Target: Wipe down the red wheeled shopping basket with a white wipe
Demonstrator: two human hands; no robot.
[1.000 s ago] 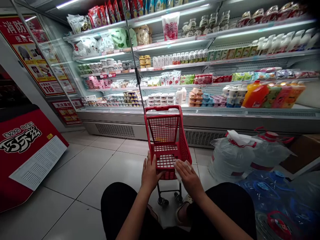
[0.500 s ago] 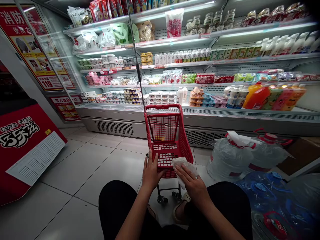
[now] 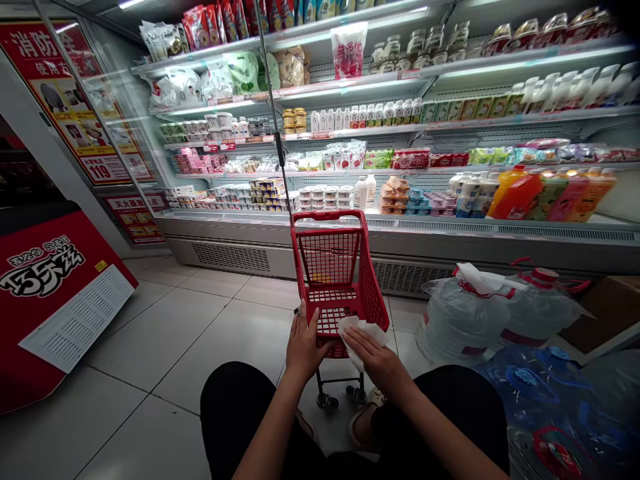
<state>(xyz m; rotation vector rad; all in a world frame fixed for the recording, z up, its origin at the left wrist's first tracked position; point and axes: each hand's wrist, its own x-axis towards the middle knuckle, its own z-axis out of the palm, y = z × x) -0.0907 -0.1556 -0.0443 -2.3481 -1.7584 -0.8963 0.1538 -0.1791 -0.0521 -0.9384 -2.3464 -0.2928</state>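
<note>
A small red plastic shopping cart (image 3: 330,257) stands upright between my knees, its basket made of open grid and its handle toward the shelves. My left hand (image 3: 304,347) rests against the near left rim of the basket, fingers spread and pointing up. At the near right rim, my right hand (image 3: 373,353) presses a crumpled white cloth or tissue (image 3: 375,331) onto the edge with its fingers laid over it. Part of the cloth hangs below the fingers. Dark casters (image 3: 327,401) show under the cart.
Behind the cart runs a refrigerated display (image 3: 235,257) with several shelves of dairy and drinks. Large water jugs (image 3: 460,320) and blue-tinted bottles (image 3: 530,380) crowd the floor at right. A thin pole (image 3: 274,100) rises from the cart's left side. A red freezer (image 3: 65,287) stands at left.
My right hand has slid the white cloth slightly left along the near rim. The left hand stays at the basket's left side; the whole view has shifted a little.
</note>
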